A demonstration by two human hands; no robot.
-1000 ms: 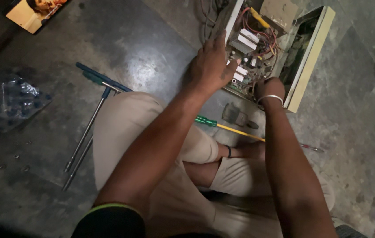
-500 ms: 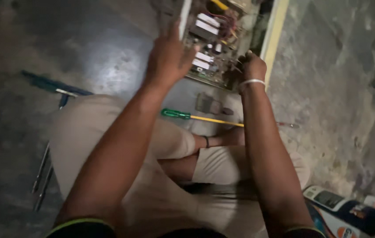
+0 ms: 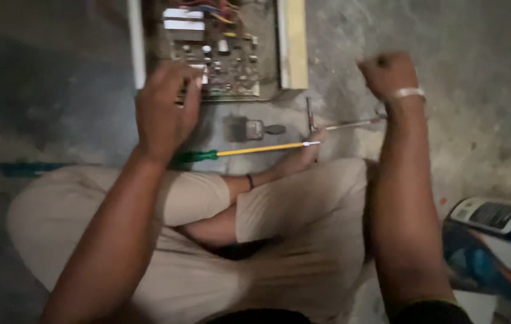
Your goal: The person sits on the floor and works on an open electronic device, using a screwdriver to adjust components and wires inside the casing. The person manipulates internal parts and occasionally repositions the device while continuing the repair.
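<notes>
Open cream casing point(image 3: 292, 42) on the floor ahead, circuit board point(image 3: 219, 54) inside. Left hand point(image 3: 162, 111) stretched forward, fingers spread over the board's near edge, gripping nothing. Right hand point(image 3: 387, 72) raised in a closed, seemingly empty fist. Green-handled screwdriver point(image 3: 240, 151) below.

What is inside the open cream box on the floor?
Inside the open cream box lies a circuit board with small parts and coloured wires. The left hand covers the board's lower left corner.

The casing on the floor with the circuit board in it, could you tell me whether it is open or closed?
Open. The casing has no cover over it, so the circuit board and its wires lie exposed. The left hand rests at the board's near edge.
</notes>
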